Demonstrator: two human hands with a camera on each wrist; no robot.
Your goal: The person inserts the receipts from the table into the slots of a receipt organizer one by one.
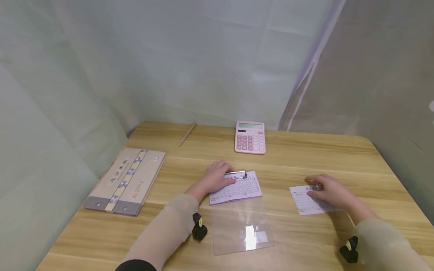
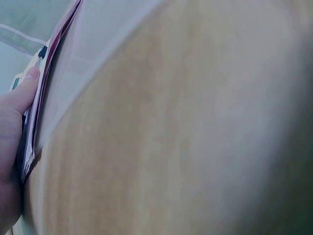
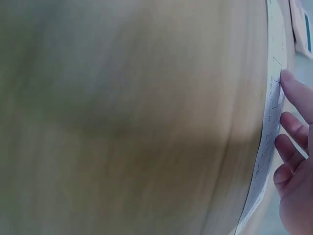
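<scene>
My left hand [image 1: 217,178] holds the upper left of a stack of printed forms [image 1: 242,188] on a clear clipboard [image 1: 234,237]. The thumb lies over the top form, beside the metal clip [image 1: 237,174]; the other fingers are partly hidden. In the left wrist view, the stack's layered edge [image 2: 41,107] shows beside the thumb. To the right, a single printed form [image 1: 306,205] lies on the table under my right hand [image 1: 327,190]. Its thumb and loosely bent fingers rest on the sheet, as the right wrist view also shows, with the thumb touching the paper [image 3: 271,107].
A pink calculator [image 1: 250,137] lies at the back of the wooden table [image 1: 190,165], with a thin brown stick [image 1: 187,134] left of it. At the left lies a tan and grey ledger folder [image 1: 125,180]. Pale curtains [image 1: 203,60] hang behind the table.
</scene>
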